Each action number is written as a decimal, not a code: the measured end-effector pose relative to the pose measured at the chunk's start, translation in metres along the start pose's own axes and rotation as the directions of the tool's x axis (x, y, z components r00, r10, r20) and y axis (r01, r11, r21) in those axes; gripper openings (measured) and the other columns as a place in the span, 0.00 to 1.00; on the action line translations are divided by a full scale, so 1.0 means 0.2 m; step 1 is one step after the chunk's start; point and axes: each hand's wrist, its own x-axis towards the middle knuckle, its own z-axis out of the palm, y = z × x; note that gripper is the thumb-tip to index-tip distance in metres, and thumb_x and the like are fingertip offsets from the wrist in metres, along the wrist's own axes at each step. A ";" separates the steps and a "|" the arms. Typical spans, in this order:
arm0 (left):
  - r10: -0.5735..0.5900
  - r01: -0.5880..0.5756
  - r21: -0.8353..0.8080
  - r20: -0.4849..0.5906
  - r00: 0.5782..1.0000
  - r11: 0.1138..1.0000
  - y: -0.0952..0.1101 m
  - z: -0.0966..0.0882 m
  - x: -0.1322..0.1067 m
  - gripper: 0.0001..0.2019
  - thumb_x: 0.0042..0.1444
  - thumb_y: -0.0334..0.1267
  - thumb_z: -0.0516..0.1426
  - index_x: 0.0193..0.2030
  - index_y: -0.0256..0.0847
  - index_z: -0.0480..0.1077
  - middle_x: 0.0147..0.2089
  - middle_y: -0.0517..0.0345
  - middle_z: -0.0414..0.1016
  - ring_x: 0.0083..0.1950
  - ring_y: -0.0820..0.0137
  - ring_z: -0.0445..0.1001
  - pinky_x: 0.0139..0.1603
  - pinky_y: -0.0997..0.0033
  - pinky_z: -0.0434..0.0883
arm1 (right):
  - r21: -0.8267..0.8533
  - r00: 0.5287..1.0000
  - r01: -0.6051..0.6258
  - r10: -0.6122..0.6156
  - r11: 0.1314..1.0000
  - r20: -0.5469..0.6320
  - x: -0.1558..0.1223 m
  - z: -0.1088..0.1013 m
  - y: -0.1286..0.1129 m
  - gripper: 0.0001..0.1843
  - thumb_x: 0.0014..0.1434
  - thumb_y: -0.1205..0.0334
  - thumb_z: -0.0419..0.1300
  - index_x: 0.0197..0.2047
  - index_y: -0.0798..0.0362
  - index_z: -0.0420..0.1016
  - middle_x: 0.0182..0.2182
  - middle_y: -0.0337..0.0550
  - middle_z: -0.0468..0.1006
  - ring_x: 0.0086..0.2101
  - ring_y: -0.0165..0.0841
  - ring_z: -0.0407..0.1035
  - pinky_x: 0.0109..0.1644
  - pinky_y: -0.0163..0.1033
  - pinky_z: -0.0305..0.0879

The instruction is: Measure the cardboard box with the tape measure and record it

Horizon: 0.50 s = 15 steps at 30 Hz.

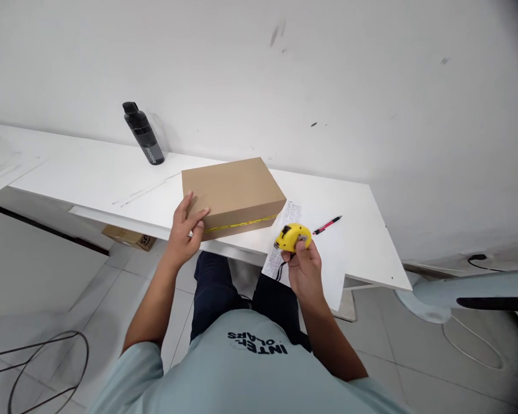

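Note:
A closed brown cardboard box (233, 187) rests on the white table, its near edge close to the table's front. My left hand (185, 230) grips its near left corner, fingers spread over the top and thumb at the front side. From beside that thumb, the yellow tape blade (242, 223) runs along the box's front face to near its right end. The blade's left end is hidden by my hand. My right hand (305, 270) holds the yellow tape measure (292, 237) by its case, right of the box and above the paper. A dark strap (280, 270) hangs from the case.
Under the tape measure lies a sheet of paper (330, 270) beside handwritten notes (291, 211), with a red and black pen (327, 225) on top. A black bottle (144, 135) stands at the back left. Another carton (129, 236) sits below the table (354, 201).

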 end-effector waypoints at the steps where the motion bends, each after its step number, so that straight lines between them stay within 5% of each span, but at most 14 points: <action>1: 0.013 -0.013 0.036 -0.021 1.000 0.999 0.04 0.02 -0.01 0.17 0.71 0.41 0.53 0.61 0.45 0.75 0.79 0.42 0.58 0.79 0.53 0.61 0.73 0.41 0.67 | -0.003 1.000 -0.006 0.006 1.000 0.025 0.01 0.06 -0.01 0.23 0.58 0.38 0.71 0.45 0.47 0.75 0.35 0.37 0.76 0.27 0.27 0.63 0.28 0.34 0.61; 4: 0.122 -0.112 0.118 -0.080 0.989 0.987 0.18 0.07 -0.04 0.19 0.68 0.43 0.59 0.63 0.46 0.72 0.72 0.41 0.69 0.73 0.53 0.69 0.73 0.41 0.66 | 0.008 0.994 -0.065 0.064 0.998 0.089 0.03 0.24 -0.02 0.26 0.54 0.36 0.72 0.42 0.47 0.74 0.32 0.35 0.75 0.24 0.25 0.61 0.27 0.34 0.61; 8: 0.243 -0.231 0.100 -0.131 0.961 0.968 0.33 0.09 -0.08 0.15 0.68 0.39 0.61 0.60 0.49 0.73 0.55 0.51 0.84 0.54 0.64 0.83 0.70 0.51 0.69 | 0.028 0.964 -0.173 0.164 0.984 0.211 0.02 0.40 -0.01 0.29 0.49 0.36 0.75 0.41 0.48 0.74 0.31 0.34 0.76 0.24 0.24 0.62 0.27 0.34 0.63; 15: 0.238 -0.238 0.068 0.009 0.971 0.969 0.30 0.03 -0.07 0.13 0.69 0.38 0.60 0.58 0.52 0.75 0.52 0.58 0.86 0.50 0.70 0.84 0.66 0.58 0.70 | -0.029 0.945 -0.227 0.227 0.973 0.236 0.00 0.40 0.02 0.28 0.49 0.36 0.75 0.39 0.49 0.76 0.29 0.34 0.76 0.22 0.23 0.59 0.22 0.32 0.57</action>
